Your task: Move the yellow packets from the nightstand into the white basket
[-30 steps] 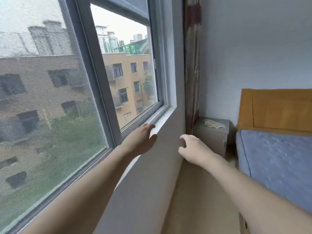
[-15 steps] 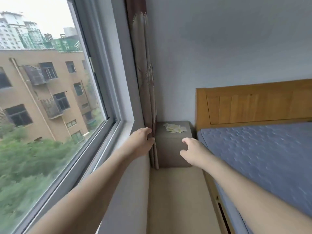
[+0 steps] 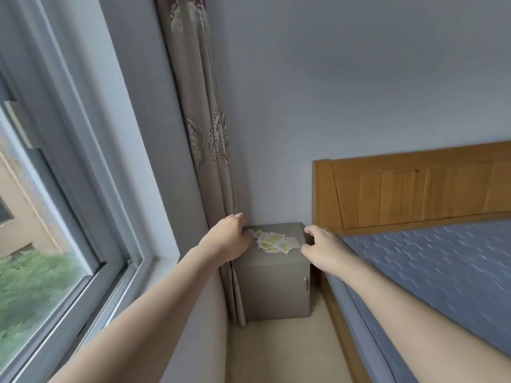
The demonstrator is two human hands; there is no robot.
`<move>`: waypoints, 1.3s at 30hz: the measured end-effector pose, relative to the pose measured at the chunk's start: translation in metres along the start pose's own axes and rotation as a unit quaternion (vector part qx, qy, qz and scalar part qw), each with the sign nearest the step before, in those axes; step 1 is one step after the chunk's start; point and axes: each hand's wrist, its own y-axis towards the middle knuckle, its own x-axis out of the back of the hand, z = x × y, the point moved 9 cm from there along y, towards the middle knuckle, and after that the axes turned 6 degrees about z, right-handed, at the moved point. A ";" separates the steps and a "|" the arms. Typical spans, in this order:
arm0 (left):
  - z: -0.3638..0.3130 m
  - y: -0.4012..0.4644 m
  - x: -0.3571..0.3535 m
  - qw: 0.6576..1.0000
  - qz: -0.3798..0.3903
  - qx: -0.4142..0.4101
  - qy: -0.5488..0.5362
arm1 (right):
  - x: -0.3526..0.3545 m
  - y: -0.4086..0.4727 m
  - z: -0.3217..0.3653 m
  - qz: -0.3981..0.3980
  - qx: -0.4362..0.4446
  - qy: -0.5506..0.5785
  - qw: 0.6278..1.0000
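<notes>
A grey-brown nightstand (image 3: 272, 288) stands on the beige floor (image 3: 279, 352) in the far corner, its left side touching the curtain, its right side just beside the wooden bed frame. On its top lies a loose, overlapping scatter of yellow packets (image 3: 275, 242) — spread across the middle, nearer the front edge than the wall. A small handle shows on its front, at the right.
</notes>
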 end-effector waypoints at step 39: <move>0.236 0.757 -0.481 0.906 0.274 0.291 -0.142 | -0.263 0.817 -0.329 0.253 -0.220 -0.057 0.940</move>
